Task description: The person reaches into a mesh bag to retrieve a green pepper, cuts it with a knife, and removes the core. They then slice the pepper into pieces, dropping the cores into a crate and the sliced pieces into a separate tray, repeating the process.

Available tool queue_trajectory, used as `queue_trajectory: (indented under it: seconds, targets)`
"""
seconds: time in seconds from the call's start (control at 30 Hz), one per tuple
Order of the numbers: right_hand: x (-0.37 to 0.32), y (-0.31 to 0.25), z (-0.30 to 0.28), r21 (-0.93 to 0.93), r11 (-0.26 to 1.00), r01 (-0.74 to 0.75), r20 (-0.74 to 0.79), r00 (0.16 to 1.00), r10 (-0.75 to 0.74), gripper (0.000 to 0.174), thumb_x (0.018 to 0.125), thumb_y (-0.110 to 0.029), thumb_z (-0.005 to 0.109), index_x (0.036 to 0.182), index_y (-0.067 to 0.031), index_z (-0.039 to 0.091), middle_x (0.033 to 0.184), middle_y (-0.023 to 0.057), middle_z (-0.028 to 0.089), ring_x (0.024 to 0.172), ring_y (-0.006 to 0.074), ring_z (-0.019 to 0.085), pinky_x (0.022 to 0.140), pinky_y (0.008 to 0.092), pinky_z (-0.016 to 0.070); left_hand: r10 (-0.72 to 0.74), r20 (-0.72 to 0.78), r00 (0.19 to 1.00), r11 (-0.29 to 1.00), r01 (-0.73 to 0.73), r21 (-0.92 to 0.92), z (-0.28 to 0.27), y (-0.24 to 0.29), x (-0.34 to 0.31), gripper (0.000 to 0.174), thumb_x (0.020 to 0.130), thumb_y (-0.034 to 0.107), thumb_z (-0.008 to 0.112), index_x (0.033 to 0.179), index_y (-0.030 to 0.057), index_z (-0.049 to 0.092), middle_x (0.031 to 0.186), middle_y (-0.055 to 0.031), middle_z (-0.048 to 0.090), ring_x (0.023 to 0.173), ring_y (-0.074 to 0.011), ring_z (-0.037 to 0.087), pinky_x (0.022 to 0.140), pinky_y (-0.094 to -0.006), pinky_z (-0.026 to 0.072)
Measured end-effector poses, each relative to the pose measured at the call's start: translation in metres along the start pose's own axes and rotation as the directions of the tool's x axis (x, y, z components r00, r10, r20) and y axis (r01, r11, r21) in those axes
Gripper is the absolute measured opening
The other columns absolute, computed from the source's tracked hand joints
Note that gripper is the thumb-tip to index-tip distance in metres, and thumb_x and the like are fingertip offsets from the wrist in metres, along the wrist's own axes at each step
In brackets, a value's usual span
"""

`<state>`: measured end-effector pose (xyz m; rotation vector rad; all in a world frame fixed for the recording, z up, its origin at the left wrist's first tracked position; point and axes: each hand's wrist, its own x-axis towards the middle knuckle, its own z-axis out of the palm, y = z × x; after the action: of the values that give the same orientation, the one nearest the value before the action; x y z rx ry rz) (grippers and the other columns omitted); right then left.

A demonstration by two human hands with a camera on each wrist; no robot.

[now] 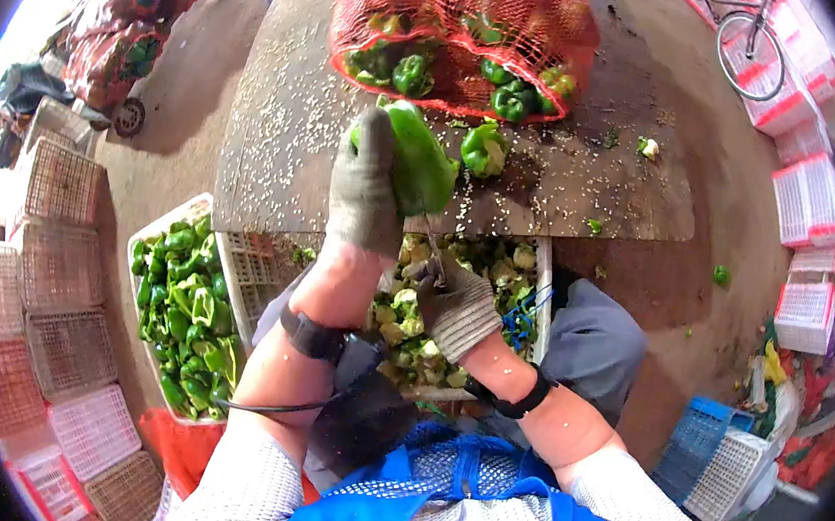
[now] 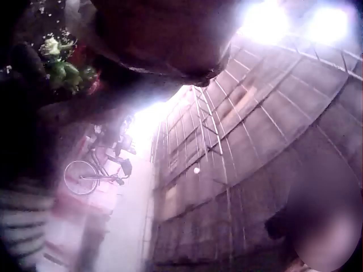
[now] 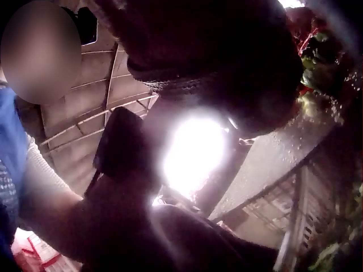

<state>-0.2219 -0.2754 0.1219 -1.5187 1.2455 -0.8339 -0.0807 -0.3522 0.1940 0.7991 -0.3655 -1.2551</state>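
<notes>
In the head view, my gloved left hand (image 1: 364,190) holds a large green bell pepper (image 1: 422,166) over the near edge of the board, thumb along its side. Just below it, my gloved right hand (image 1: 458,310) has its fingers curled round a thin tool (image 1: 429,230), whose tip points up at the pepper's lower end. Another bell pepper (image 1: 484,150) lies on the seed-strewn board (image 1: 284,137). Beneath my hands stands a white crate (image 1: 541,303) of pale pepper cores and green scraps. Both wrist views are dark, with the held things hidden.
A red mesh sack (image 1: 467,9) of peppers lies open at the board's far side. To the left, a crate (image 1: 136,309) is full of green peppers. Stacked crates (image 1: 65,267) line the far left; white crates (image 1: 810,203) and a bicycle (image 1: 751,52) stand right.
</notes>
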Motion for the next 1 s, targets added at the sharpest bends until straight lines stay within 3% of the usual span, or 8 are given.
queue_trajectory:
  seconds: [0.17,0.27,0.4,0.47,0.57,0.67,0.8,1.0]
  targets:
    - [-0.007,-0.010,-0.038,-0.256,0.937,-0.238,0.128,0.953,0.276,0.018,0.089,-0.008,0.056,0.099,-0.0053,0.071,0.067,0.0089,0.065,0.052,0.0111,0.055,0.052,0.0309,0.0482,-0.190,-0.063,0.980,0.963,0.174,-0.205,-0.016,0.017,0.029,0.045,0.093,0.051,0.061,0.113,0.0110,0.060,0.100,-0.0031,0.065,0.089,-0.0192,0.065,0.080,-0.0394,0.0569]
    - [0.001,0.006,-0.068,-0.163,0.912,-0.376,0.075,0.917,0.392,0.027,0.087,-0.020,0.063,0.109,-0.0050,0.070,0.063,0.0119,0.063,0.056,0.0185,0.058,0.057,0.0353,0.0479,-0.270,0.044,0.962,0.952,0.273,-0.140,-0.030,-0.003,0.033,0.040,0.091,0.045,0.067,0.112,0.0122,0.060,0.097,-0.0011,0.065,0.085,-0.0164,0.064,0.076,-0.0353,0.0558]
    - [0.034,-0.047,-0.098,-0.185,0.978,-0.098,-0.015,0.995,0.097,0.040,0.082,-0.023,0.073,0.116,-0.0019,0.065,0.082,0.0123,0.068,0.070,0.0193,0.064,0.067,0.0327,0.0506,-0.327,0.258,0.909,0.935,0.270,0.232,-0.011,-0.021,0.011,0.035,0.084,0.027,0.073,0.110,0.0077,0.058,0.088,-0.0027,0.063,0.075,-0.0125,0.062,0.068,-0.0281,0.0512]
    - [0.050,-0.048,-0.097,0.048,0.999,0.013,-0.016,1.000,-0.012,0.051,0.079,-0.021,0.076,0.123,-0.0018,0.059,0.098,0.0140,0.070,0.086,0.0235,0.068,0.082,0.0338,0.0526,-0.303,0.202,0.931,0.936,0.250,0.248,0.002,-0.027,0.000,0.058,0.080,0.018,0.076,0.129,0.0038,0.048,0.101,-0.0060,0.062,0.085,-0.0163,0.063,0.074,-0.0312,0.0540]
    - [0.070,-0.054,-0.099,0.007,0.966,0.259,0.045,0.965,-0.259,0.054,0.075,-0.022,0.080,0.121,-0.0026,0.060,0.106,0.0166,0.068,0.096,0.0271,0.066,0.089,0.0364,0.0511,-0.333,0.165,0.928,0.923,0.285,0.259,0.020,-0.024,-0.016,0.090,0.072,0.006,0.082,0.145,0.0032,0.031,0.122,-0.0101,0.056,0.106,-0.0202,0.060,0.090,-0.0348,0.0534]
    - [0.065,-0.047,-0.103,-0.175,0.931,0.320,0.118,0.946,-0.303,0.068,0.069,-0.023,0.083,0.127,-0.0046,0.051,0.116,0.0168,0.063,0.104,0.0314,0.062,0.092,0.0401,0.0497,-0.348,0.222,0.911,0.887,0.243,0.393,0.019,-0.035,-0.024,0.100,0.064,0.002,0.087,0.146,0.0037,0.031,0.128,-0.0108,0.055,0.111,-0.0202,0.059,0.094,-0.0362,0.0527]
    - [0.067,-0.029,-0.108,-0.234,0.929,0.288,0.159,0.953,-0.256,0.060,0.070,-0.023,0.082,0.120,-0.0053,0.053,0.104,0.0198,0.064,0.096,0.0374,0.063,0.086,0.0418,0.0519,-0.524,0.033,0.851,0.771,0.457,0.442,0.030,-0.039,-0.026,0.093,0.063,-0.002,0.087,0.142,0.0023,0.037,0.125,-0.0109,0.058,0.106,-0.0203,0.062,0.092,-0.0324,0.0540]
    - [0.069,-0.031,-0.122,-0.142,0.987,0.077,0.188,0.981,-0.049,0.045,0.068,-0.011,0.075,0.109,-0.0047,0.057,0.096,0.0180,0.067,0.090,0.0361,0.065,0.082,0.0417,0.0524,-0.475,0.156,0.866,0.712,0.274,0.646,0.015,-0.038,-0.014,0.090,0.063,0.008,0.091,0.140,0.0004,0.045,0.127,-0.0099,0.061,0.112,-0.0168,0.060,0.096,-0.0319,0.0511]
